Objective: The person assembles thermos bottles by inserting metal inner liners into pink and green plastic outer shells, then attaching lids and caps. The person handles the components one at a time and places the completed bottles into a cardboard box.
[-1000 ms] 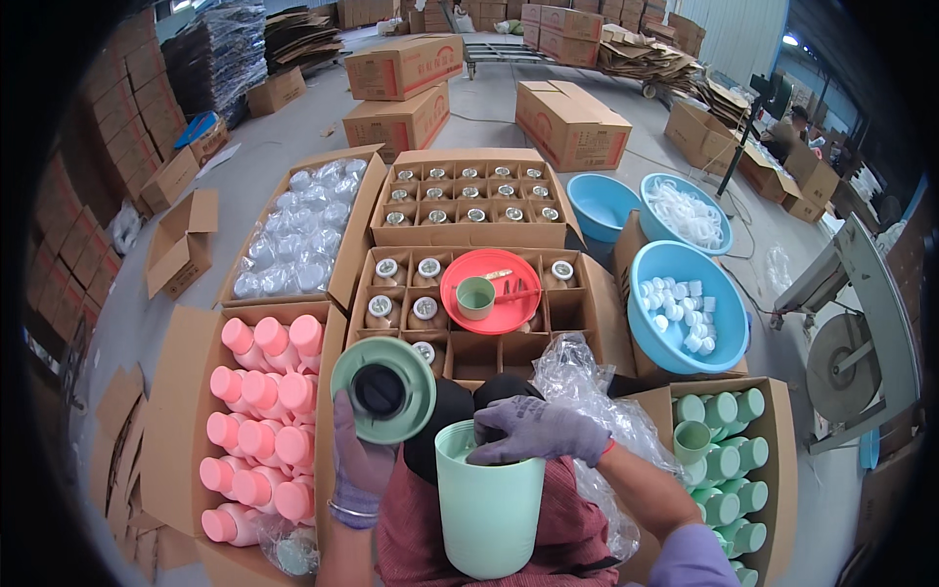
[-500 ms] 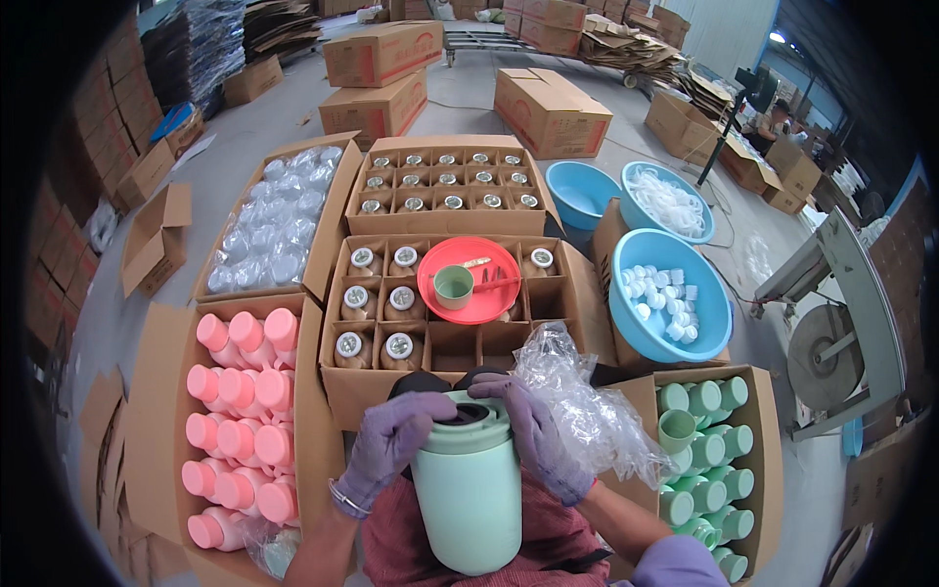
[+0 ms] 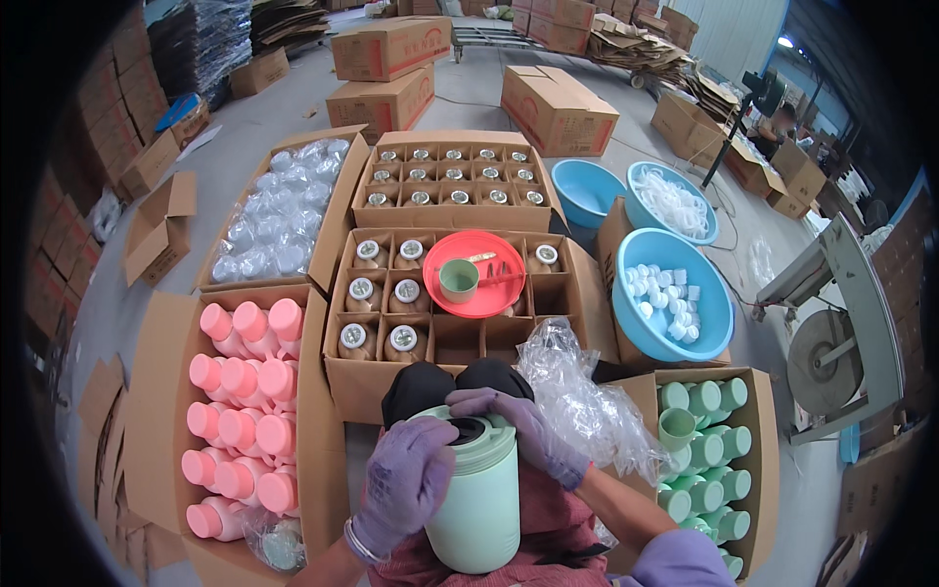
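A mint-green thermos jug [image 3: 476, 519] stands on my lap, tilted slightly, with a dark opening at its top. My left hand [image 3: 403, 484], in a purple glove, presses against the jug's left side with its fingers bent near the rim. Over the right of the rim curls my right hand [image 3: 523, 430], gloved alike, with its fingertips by the opening. Just beyond my knees, a red plate [image 3: 504, 293] carries a green cup [image 3: 458, 280] and some small dark pieces. It rests on a divided carton [image 3: 391, 380] of silver-topped bottles.
Pink-capped jugs [image 3: 238, 428] fill a carton at left; green ones [image 3: 706, 450] fill another at right. Clear plastic bags [image 3: 582, 391] lie beside my right hand. Blue basins hold white caps [image 3: 670, 301] and white rings [image 3: 670, 201]. A grey machine [image 3: 831, 333] stands far right.
My left hand has slid down from the jug's rim toward its left side. The right hand has shifted slightly across the top. The view has moved a little.
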The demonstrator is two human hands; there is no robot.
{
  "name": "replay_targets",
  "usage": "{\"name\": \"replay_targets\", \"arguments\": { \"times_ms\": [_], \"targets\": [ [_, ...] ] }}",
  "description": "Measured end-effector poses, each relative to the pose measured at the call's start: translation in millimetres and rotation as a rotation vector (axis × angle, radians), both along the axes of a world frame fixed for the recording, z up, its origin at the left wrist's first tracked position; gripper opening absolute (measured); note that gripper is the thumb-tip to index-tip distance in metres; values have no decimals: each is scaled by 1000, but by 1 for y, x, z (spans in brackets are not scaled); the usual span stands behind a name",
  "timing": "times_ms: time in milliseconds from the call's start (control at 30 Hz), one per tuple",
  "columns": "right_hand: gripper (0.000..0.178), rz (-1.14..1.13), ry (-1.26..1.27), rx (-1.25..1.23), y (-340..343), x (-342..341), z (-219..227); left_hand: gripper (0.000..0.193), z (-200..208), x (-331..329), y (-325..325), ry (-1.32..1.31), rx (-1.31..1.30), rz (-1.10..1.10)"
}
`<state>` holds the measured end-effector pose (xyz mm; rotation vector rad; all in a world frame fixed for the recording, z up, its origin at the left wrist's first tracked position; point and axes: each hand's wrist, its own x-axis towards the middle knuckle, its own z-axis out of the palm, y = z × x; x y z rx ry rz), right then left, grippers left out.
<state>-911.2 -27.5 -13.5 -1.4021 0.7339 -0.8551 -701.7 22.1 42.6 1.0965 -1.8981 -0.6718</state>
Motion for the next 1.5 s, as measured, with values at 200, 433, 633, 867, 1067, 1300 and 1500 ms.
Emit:
{"name": "replay_targets", "arguments": {
  "times_ms": [200,433,633,867,1067,1300,1500],
  "targets": [
    [33,-140,487,-457,51,-25,65,47,-58,11,-44,459,364,-370],
    [43,-382,408,254,117,-128,62,44,-106,-31,49,548,713,127],
    [52,-455,514,-38,141,-117,-1,25,-77,-17,85,505,944,-55],
    [70,193,453,-800,119,-63,69,27,-109,0,48,451,1388,-362],
    [72,94,472,-785,125,-57,87,24,-104,-1,42,483,1339,-351],
    [51,-319,574,-231,105,-112,55,21,-15,-26,44,357,296,-117],
    [59,-316,136,-28,87,-100,45,29,24,-39,30,-97,-313,-146]
  ]
}}
